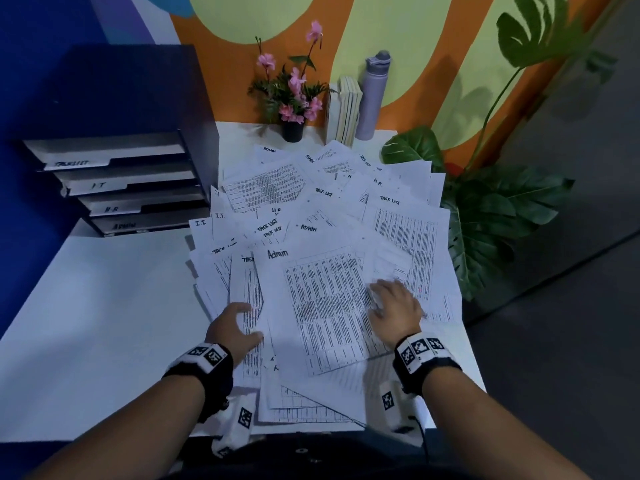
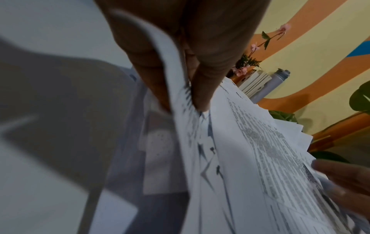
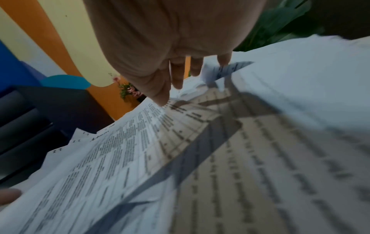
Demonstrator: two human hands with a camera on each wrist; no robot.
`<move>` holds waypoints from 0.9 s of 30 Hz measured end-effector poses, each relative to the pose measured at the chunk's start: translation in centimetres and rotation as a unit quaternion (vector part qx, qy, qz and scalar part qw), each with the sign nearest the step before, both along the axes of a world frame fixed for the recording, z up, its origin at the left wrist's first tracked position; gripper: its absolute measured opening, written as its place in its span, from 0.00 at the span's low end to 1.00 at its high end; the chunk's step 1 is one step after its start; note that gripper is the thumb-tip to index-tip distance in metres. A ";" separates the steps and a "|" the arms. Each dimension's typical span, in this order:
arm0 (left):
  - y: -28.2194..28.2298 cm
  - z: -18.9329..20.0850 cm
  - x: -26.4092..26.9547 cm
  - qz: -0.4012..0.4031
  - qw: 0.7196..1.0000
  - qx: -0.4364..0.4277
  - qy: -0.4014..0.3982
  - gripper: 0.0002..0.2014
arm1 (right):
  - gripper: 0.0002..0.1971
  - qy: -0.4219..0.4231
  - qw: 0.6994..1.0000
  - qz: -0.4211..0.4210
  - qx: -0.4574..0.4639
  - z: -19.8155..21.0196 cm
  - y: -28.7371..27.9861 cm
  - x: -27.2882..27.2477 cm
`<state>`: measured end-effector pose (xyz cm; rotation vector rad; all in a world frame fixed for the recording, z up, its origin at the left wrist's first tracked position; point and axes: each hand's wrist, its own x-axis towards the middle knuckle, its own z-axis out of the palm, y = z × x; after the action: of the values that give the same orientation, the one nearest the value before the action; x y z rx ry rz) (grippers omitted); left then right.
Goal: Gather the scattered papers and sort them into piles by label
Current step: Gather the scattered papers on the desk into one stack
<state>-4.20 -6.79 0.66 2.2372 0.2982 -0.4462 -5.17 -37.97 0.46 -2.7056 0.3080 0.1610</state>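
1. My left hand [image 1: 232, 325] pinches the left edge of a few sheets, thumb on top and fingers [image 2: 158, 66] curled beneath, at the near-left side of the scattered papers [image 1: 322, 216].
2. I judge I am still gathering; nothing is sorted yet. Next I need to lift the sheets free and read their labels.
3. Between my hands lies the "Admin" sheet [image 1: 318, 303], printed with a dense table.
4. My right hand [image 1: 394, 306] rests flat, fingers spread, on that sheet's right edge, holding nothing.
5. Beyond both hands the papers fan out overlapping, hand-labelled Admin, I.T., H.R., Task List.
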 end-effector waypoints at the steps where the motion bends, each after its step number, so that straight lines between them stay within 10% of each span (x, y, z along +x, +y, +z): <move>1: 0.1 -0.1 0.0 0.002 1.000 0.001 -0.002 0.30 | 0.27 -0.005 1.000 -0.012 -0.011 0.0 0.3 0.2; 6: 1.2 -0.5 0.0 0.055 0.998 -0.003 0.018 0.46 | 0.30 0.085 0.984 -0.132 -0.081 1.2 -0.4 1.0; 12: 1.6 -1.1 -0.9 0.026 0.999 -0.029 0.016 0.52 | 0.46 0.160 0.976 -0.105 0.102 1.1 2.3 1.3; 16: 1.1 -1.0 -1.2 0.001 0.999 -0.036 -0.023 0.52 | 0.24 0.087 0.971 -0.079 0.210 2.0 5.3 1.3; 23: 4.5 -1.1 0.1 0.056 0.998 -0.002 -0.009 0.40 | 0.06 0.023 0.985 -0.124 0.119 3.3 1.8 3.3; 27: 5.0 -1.3 -0.3 0.074 0.997 -0.004 0.005 0.33 | 0.26 -0.009 0.993 -0.115 0.012 3.2 1.7 2.9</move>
<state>-4.45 -1.76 -0.64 2.1879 0.4641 -0.3783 -2.30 -36.27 3.62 -2.6205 0.6046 0.0735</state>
